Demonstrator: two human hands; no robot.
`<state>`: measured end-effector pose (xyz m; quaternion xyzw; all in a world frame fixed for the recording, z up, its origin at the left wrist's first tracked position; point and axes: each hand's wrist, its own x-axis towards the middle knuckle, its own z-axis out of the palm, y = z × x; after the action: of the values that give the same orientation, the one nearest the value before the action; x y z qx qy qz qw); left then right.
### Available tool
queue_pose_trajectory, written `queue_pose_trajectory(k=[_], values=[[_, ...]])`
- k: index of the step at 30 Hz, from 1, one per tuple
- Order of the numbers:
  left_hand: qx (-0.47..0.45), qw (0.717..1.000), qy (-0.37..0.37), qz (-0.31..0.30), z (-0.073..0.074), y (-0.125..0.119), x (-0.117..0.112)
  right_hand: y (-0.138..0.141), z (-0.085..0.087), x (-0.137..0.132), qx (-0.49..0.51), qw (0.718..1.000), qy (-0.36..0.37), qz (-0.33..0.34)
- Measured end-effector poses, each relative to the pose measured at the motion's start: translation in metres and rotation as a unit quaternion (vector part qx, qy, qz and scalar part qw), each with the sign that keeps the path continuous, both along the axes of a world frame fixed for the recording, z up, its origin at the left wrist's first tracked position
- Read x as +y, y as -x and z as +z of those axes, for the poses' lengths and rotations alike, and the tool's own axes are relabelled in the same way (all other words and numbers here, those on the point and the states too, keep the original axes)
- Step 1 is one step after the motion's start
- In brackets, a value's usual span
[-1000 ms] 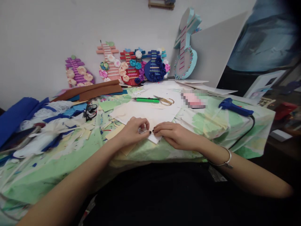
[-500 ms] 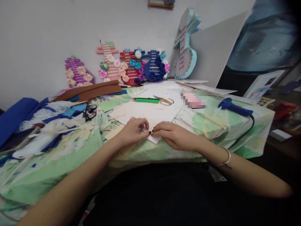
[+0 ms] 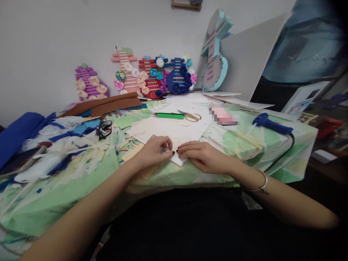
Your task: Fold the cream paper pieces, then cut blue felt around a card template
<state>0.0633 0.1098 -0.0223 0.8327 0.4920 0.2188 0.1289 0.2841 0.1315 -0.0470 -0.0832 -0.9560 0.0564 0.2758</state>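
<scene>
Basically nothing moved: my left hand (image 3: 152,152) keeps its grip pinched on the white paper (image 3: 176,131) at the front edge of the tabletop (image 3: 89,177), right hand (image 3: 203,156) pressing it, pinching or not I cannot tell.

Left hand (image 3: 152,152), right hand (image 3: 203,156) on paper (image 3: 168,131)

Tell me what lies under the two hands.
A white sheet, its near corner poking out between them: the left hand pinches it, the right hand presses flat. A cream scrap shows beside the left wrist. Whatever lies under the palms is covered.
</scene>
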Motion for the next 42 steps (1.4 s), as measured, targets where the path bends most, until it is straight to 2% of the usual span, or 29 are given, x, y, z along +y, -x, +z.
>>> queue_pose_trajectory(k=[11, 18, 23, 42], values=[[-0.018, 1.000, 0.015, -0.001, 0.0023, 0.0007, -0.0011, 0.0011, 0.0025, -0.0025, -0.008, 1.000, 0.003, -0.005], [-0.083, 0.990, 0.100, -0.045, 0.0049, 0.0053, -0.0031, -0.0005, 0.0007, -0.0077, -0.002, 1.000, -0.022, -0.007], [-0.097, 0.988, 0.109, -0.041, 0.0029, 0.0059, -0.0028, -0.0013, -0.0011, -0.0088, -0.006, 0.999, -0.049, -0.018], [-0.154, 0.979, 0.134, -0.021, 0.0014, 0.0035, -0.0021, 0.0014, -0.0011, -0.0090, -0.035, 0.998, -0.053, -0.018]])
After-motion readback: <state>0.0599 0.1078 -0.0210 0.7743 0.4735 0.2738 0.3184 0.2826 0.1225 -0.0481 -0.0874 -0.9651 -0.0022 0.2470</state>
